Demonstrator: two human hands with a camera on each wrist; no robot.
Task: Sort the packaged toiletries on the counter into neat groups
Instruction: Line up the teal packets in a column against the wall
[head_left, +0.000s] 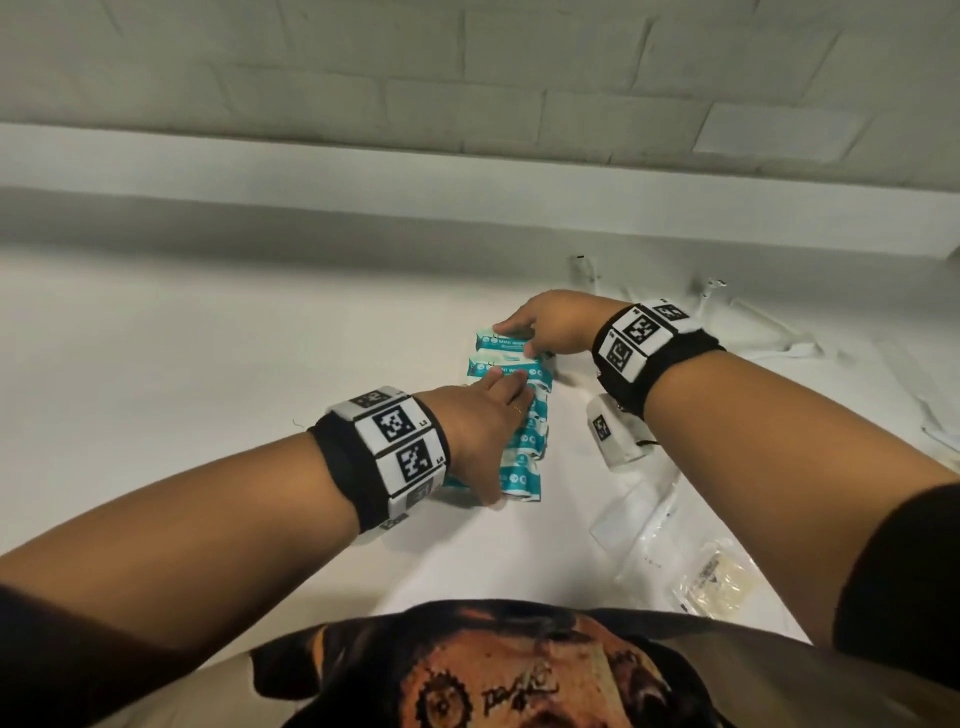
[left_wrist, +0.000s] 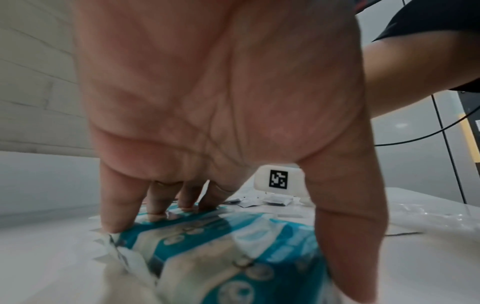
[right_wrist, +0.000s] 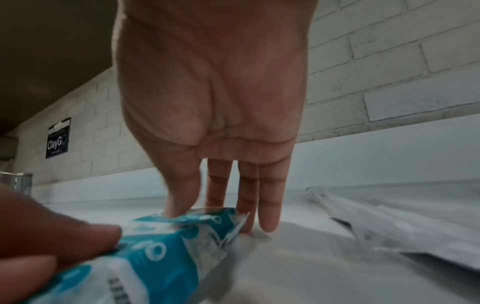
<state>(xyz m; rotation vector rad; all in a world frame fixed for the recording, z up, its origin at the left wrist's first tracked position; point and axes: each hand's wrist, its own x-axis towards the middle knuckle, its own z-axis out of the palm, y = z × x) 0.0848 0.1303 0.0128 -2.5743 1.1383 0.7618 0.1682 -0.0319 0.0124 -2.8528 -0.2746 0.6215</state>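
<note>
Pressing down on a row of teal-and-white wipe packets (head_left: 519, 415), both hands sit on the white counter (head_left: 208, 364). Left hand (head_left: 480, 431) lies flat over the near part of the row, fingers straight and together on the wrappers, thumb spread to the packets' right side; nothing pinched. Right hand (head_left: 550, 325) rests at the far end of the row, straight fingers (right_wrist: 270, 197) reaching down past the farthest packet (right_wrist: 182, 232) edge, tips at the counter; no curl round anything. Packets lie side by side, touching, in one line running away from the person. Right of the row: a small white tagged box (head_left: 615, 434), just beside it. Nearer the person, right of the row: clear plastic sachets (head_left: 644, 525) and a yellowish sachet (head_left: 714, 579). Farther right of the row, thin clear wrapped items (head_left: 769, 332), too faint to identify. Brick wall (head_left: 467, 78) behind.
</note>
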